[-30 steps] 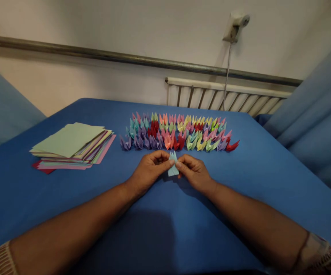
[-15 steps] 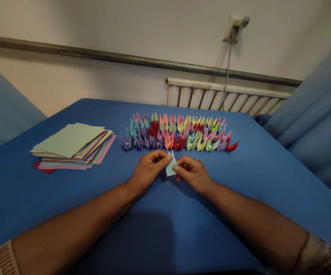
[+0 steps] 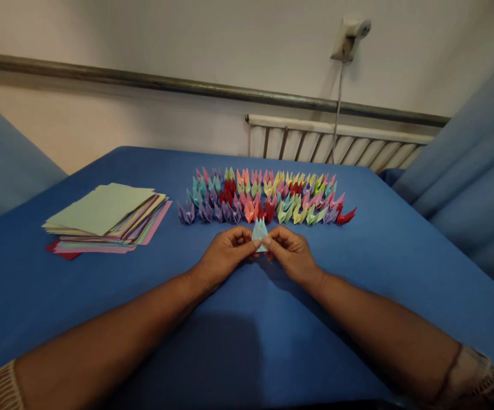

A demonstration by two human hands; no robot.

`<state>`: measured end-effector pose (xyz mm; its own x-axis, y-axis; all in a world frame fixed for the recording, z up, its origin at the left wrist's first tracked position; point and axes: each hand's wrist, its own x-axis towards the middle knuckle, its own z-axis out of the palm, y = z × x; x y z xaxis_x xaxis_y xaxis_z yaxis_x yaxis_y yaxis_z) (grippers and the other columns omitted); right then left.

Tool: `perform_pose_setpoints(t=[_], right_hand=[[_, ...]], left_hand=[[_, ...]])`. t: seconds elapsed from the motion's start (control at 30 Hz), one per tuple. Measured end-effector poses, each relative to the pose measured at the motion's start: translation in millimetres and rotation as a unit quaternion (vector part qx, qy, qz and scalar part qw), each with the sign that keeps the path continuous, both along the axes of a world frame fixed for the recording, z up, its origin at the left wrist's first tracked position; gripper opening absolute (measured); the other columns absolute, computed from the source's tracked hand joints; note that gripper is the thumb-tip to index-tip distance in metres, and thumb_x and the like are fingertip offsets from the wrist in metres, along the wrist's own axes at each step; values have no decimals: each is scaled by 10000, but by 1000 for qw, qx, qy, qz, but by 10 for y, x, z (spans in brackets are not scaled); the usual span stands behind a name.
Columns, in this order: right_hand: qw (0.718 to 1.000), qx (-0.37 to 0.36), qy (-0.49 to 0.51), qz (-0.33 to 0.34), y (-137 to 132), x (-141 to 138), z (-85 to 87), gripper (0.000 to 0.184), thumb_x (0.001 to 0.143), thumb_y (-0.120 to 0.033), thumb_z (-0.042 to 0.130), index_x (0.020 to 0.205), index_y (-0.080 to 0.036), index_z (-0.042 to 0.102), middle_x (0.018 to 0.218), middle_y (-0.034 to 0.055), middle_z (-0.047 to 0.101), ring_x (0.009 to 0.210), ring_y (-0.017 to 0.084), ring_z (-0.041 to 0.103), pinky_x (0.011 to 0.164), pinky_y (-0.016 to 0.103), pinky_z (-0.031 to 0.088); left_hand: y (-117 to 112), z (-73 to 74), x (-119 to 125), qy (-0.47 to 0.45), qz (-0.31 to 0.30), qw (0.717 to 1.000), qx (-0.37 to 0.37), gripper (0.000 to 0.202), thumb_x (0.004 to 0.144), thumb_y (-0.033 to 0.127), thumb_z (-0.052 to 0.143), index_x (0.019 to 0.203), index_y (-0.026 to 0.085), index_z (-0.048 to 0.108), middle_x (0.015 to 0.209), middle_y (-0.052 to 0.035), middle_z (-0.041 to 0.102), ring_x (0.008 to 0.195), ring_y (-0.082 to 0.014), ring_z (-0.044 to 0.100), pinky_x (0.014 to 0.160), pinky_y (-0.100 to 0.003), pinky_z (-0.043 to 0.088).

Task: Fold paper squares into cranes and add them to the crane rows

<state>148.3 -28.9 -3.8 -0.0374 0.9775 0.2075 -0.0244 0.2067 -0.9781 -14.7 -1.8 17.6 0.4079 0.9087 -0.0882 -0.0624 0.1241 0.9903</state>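
A small light-blue folded paper crane (image 3: 259, 229) is pinched between my two hands over the middle of the table, its narrow points facing up and away from me. My left hand (image 3: 228, 250) grips its lower left side, thumb on the front face. On the lower right side, my right hand (image 3: 290, 252) holds it the same way, the two thumb tips close together. The fingers behind the paper are partly hidden. Just beyond my hands stand several rows of folded paper cranes (image 3: 252, 209) in purple, red, pink, yellow, green and blue.
To the left lies an uneven stack of coloured paper sheets (image 3: 105, 208), pale green on top. A blue cloth covers the table (image 3: 336, 341). Behind it are a wall rail (image 3: 178, 84), a radiator (image 3: 298, 136) and a socket with a cord (image 3: 347, 42). Blue curtains (image 3: 481, 154) hang at both sides.
The light-blue paper has turned more upright and shifted slightly right. My left thumb has slid from its upper part down to its lower edge, beside the right thumb.
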Motion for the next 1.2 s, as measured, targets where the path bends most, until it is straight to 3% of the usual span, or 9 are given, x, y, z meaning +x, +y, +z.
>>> perform_pose_setpoints(t=[0.13, 0.23, 0.57, 0.73, 0.87, 0.97, 1.03, 1.2], right_hand=[[999, -11, 34, 41, 5, 7, 27, 410, 880, -568, 547, 727, -190, 590, 634, -14, 617, 545, 104, 573, 550, 246, 462], [993, -31, 88, 67, 7, -2, 24, 372, 843, -561, 613, 780, -195, 604, 672, -15, 649, 546, 97, 589, 549, 240, 472], [986, -64, 131, 78, 27, -46, 56, 359, 707, -508, 766, 778, -198, 598, 610, -53, 626, 502, 81, 566, 512, 229, 502], [993, -25, 112, 17, 20, -44, 39, 347, 665, -444, 810, 745, -209, 567, 610, -64, 594, 505, 78, 547, 510, 223, 464], [997, -33, 62, 29, 8, -23, 15, 311, 721, -467, 757, 802, -196, 627, 647, -22, 651, 585, 113, 604, 581, 256, 479], [994, -67, 74, 46, 40, -1, -14, 318, 717, -474, 761, 789, -184, 650, 636, -16, 660, 578, 110, 597, 567, 244, 458], [987, -97, 113, 57, 74, 19, -37, 309, 696, -455, 787, 747, -182, 650, 606, -26, 643, 557, 101, 579, 547, 231, 436], [948, -173, 229, 139, 114, 91, -61, 248, 706, -365, 810, 751, -186, 646, 695, -31, 648, 577, 82, 560, 581, 224, 447]], left_hand=[[38, 4, -41, -77, -37, 990, -114, 241, 701, 270, 819, 775, 142, 628, 725, -7, 672, 667, -104, 631, 664, -217, 488], [75, 9, -83, -121, -72, 973, -183, 251, 688, 252, 839, 815, 137, 655, 766, -33, 689, 721, -120, 660, 694, -217, 513], [114, -22, -114, -148, -81, 959, -230, 272, 665, 232, 856, 834, 142, 663, 737, -17, 656, 659, -106, 634, 670, -225, 535], [100, 2, -81, -111, -48, 977, -178, 266, 656, 251, 854, 779, 140, 647, 688, 14, 618, 591, -73, 584, 599, -190, 486], [74, 7, -32, -18, 30, 998, -57, 280, 654, 296, 832, 715, 146, 604, 637, 30, 597, 558, -78, 542, 550, -194, 428], [44, 5, -9, 42, 63, 996, 48, 278, 663, 327, 808, 692, 147, 598, 636, 37, 580, 578, -83, 524, 562, -204, 413], [16, 15, -4, 40, 45, 995, 77, 261, 688, 337, 786, 733, 150, 609, 686, 29, 599, 627, -96, 554, 611, -220, 442], [-54, 71, -2, -24, -39, 998, 53, 264, 744, 319, 760, 878, 154, 603, 780, -12, 676, 729, -138, 638, 725, -278, 501]])
